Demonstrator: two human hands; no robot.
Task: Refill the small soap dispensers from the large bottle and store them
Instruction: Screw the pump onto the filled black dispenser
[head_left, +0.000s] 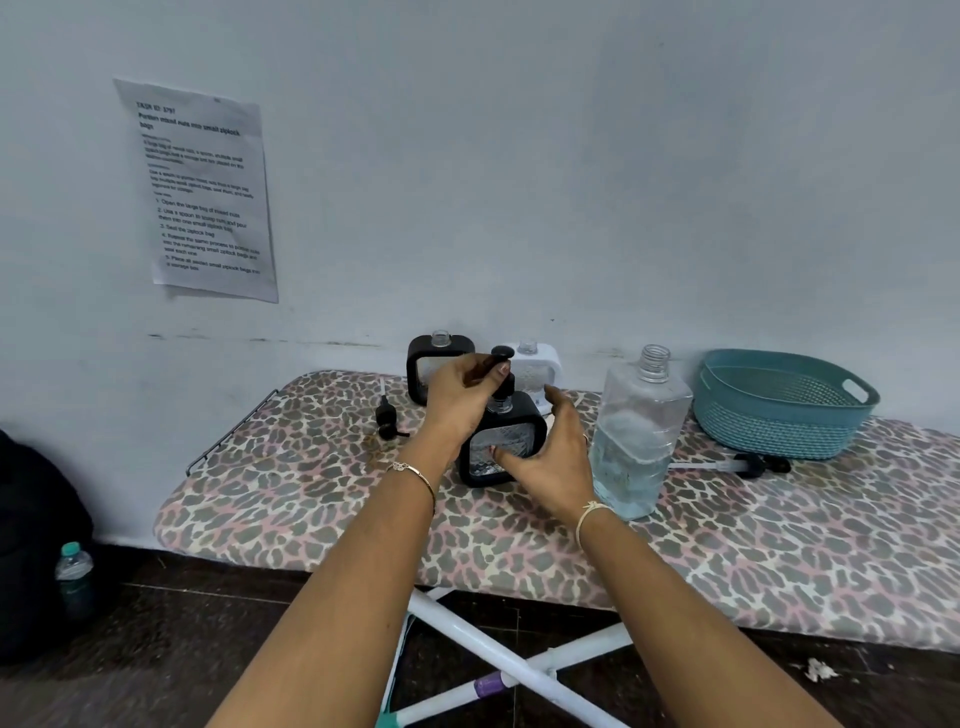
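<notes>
Surface: ironing board (727, 545) with a leopard-print cover on white crossed legs (519, 665), set against a pale blue wall (571, 182); dark floor (156, 649).

- Front black dispenser (511, 431), near the board's middle. The right hand (553, 462) cups it, thumb on its front pane, fingers curved past its right side.
- Pump (503, 364), standing in that dispenser's neck, its head pinched by the left hand (457, 400).
- Rear black dispenser (421, 358) and white dispenser (540, 364), at the back edge, necks open.
- Large bottle (639, 431), uncapped, partly full, just right of the hands.
- Teal basket (779, 421), towards the back right.
- Loose pumps: left pump (385, 415) and right pump (748, 464).
- Printed sheet (200, 192) on the wall.
- Black bag (36, 545) and water bottle (75, 571), on the floor at left.
</notes>
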